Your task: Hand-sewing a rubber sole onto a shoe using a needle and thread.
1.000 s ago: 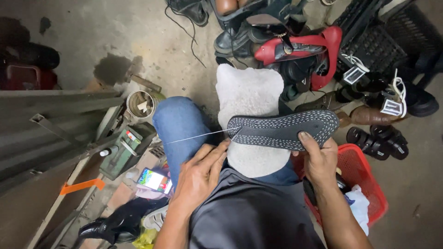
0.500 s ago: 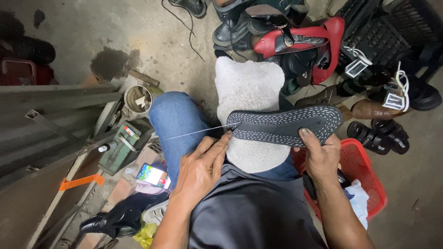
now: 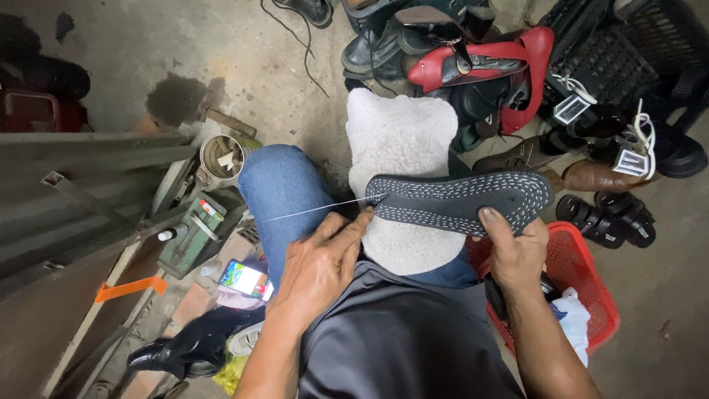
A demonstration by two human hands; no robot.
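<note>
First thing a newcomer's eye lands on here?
The dark sole with white stitching, held across a pale fleecy pad on the lap. The right hand grips its right end; the left hand is at its left tip, where a taut thread runs off leftward. Next, the pile of shoes at top right.

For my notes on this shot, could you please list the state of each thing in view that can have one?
Sole: tread up, white stitching round the edge, lying across the lap.
Thread: pulled taut, out to the left from the sole's tip.
Left hand: fingers pinched at the sole's tip.
Right hand: gripping the sole's other end, thumb on top.
Phone: screen lit.
Tin can: open, upright.
Red basket: holds a white bag.
</note>
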